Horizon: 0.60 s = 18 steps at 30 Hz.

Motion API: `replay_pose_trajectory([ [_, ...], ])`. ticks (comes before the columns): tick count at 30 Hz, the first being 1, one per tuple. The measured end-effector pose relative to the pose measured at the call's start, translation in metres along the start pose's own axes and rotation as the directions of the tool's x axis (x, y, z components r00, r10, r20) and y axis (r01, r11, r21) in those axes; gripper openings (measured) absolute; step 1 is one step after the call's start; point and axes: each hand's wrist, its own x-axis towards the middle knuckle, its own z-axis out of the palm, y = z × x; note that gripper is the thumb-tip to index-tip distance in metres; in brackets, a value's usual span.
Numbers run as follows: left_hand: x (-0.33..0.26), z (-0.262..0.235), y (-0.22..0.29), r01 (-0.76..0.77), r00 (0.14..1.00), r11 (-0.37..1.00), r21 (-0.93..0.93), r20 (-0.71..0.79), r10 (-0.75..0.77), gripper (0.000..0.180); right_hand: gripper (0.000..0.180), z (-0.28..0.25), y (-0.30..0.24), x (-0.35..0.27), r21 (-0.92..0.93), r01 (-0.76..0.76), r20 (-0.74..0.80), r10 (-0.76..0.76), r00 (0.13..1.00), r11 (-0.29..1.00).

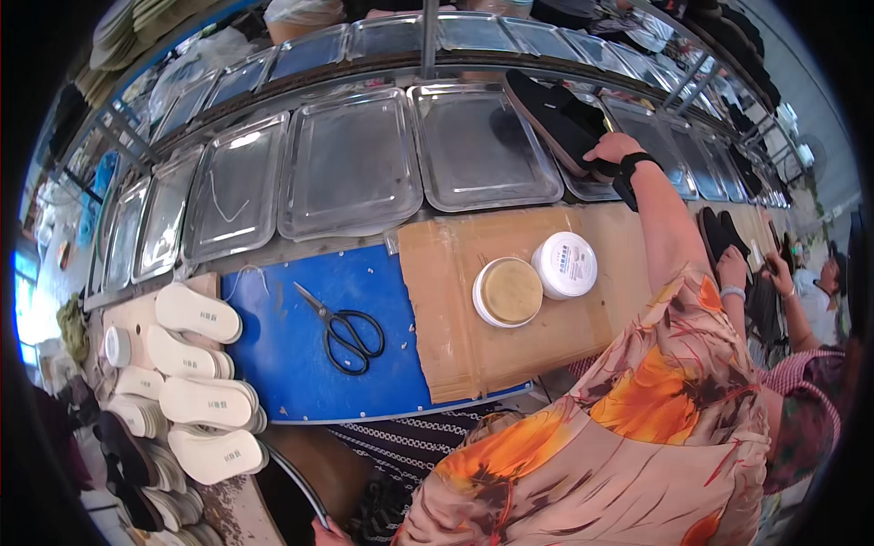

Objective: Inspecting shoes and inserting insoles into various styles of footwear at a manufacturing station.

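Note:
At the right of the tray row, my right hand (614,151), with a black band at its wrist, is closed around the heel end of a black cloth shoe (557,116). The shoe is raised with its toe pointing away to the upper left. My left hand (331,534) shows only in part at the lower edge, closed at a curved metal tube (296,478). Black-handled scissors (344,338) lie spread on the blue board (273,364). On the cardboard (446,355) stand an open tub of tan paste (510,291) and a white lid (565,265).
Cream insoles (208,402) are stacked at the left, beside a small white jar (116,347) and dark shoes (127,455). Metal trays (350,164) line the table's far side under a rack post (430,36). At the right, another person's hand (731,266) is near black shoes (719,234).

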Motion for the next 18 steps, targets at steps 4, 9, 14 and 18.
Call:
replay_pose_trajectory([
  [4, 0.014, 0.041, -0.043, -0.136, 0.981, 0.987, -0.089, -0.149, 0.122, 0.026, 0.062, 0.028, 0.028, 0.027, -0.351, 0.527, -0.019, -0.569, 0.822, 0.774],
  [9, 0.028, 0.02, -0.026, -0.05, 0.997, 0.99, -0.133, 0.048, 0.057, 0.023, 0.051, -0.017, -0.01, -0.01, 0.11, 0.363, -0.631, -0.217, 0.745, 0.925],
  [14, 0.026, 0.031, -0.053, -0.311, 0.94, 0.868, -0.387, -0.262, 0.22, 0.024, 0.031, -0.094, -0.073, -0.126, 0.867, 0.314, -0.412, -0.205, 0.888, -0.387],
  [18, 0.001, 0.004, -0.038, -0.383, 0.899, 0.78, -0.495, -0.395, 0.19, 0.027, 0.03, -0.096, -0.128, -0.245, 0.839, 0.197, -0.44, -0.419, 0.794, -0.507],
])
